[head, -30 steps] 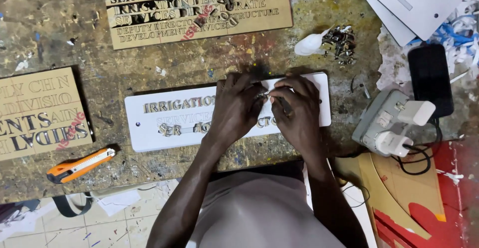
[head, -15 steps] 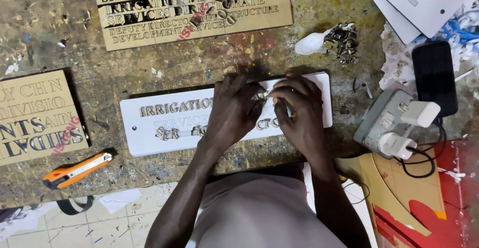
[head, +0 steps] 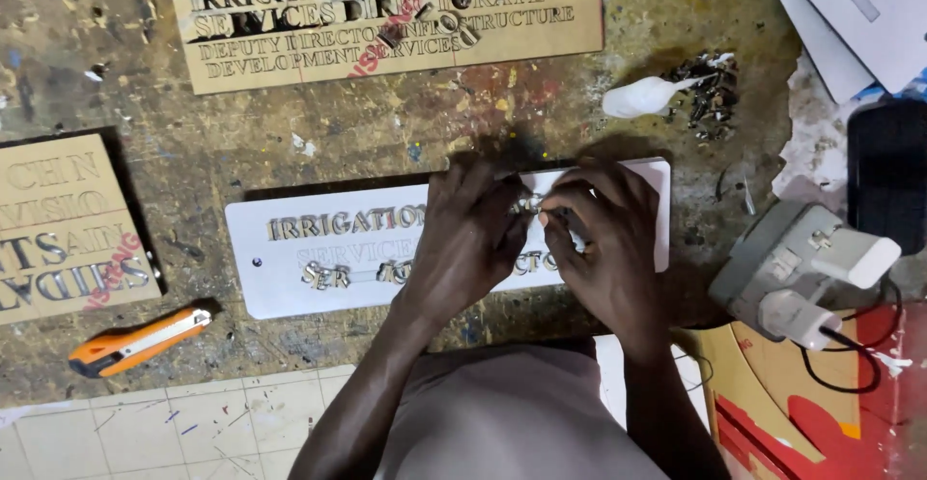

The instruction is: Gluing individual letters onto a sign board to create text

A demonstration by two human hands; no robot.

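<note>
A white rectangular sign plate (head: 290, 287) lies flat on the scarred counter (head: 319, 152) right in front of the person, its long axis running left to right across the view, with the right end sitting a touch higher than the left. Raised metallic letters already stand on its left half in two rows, reading upright from where the person sits.

Both hands rest over the right half of the plate. The left hand (head: 470, 239) lies palm down with fingers bent, the tips pressing at a small metallic letter (head: 527, 204) near the plate's top edge. The right hand (head: 606, 239) is curled, its thumb and fingertips pinched close at that same piece; I cannot tell which hand actually grips it.

Around it I count two tan boards with cut-out lettering: one board (head: 386, 16) at the far edge, one board (head: 58, 224) to the left, its letters turned upside down. One orange utility knife (head: 140, 341) lies near the plate's left end, pointing up to the right. One white squeeze bottle (head: 642, 98) lies beside a heap of loose metal letters (head: 713, 94). To the right are one dark phone (head: 888, 176) and one grey power strip (head: 782, 268) with two white plugs in it.
</note>
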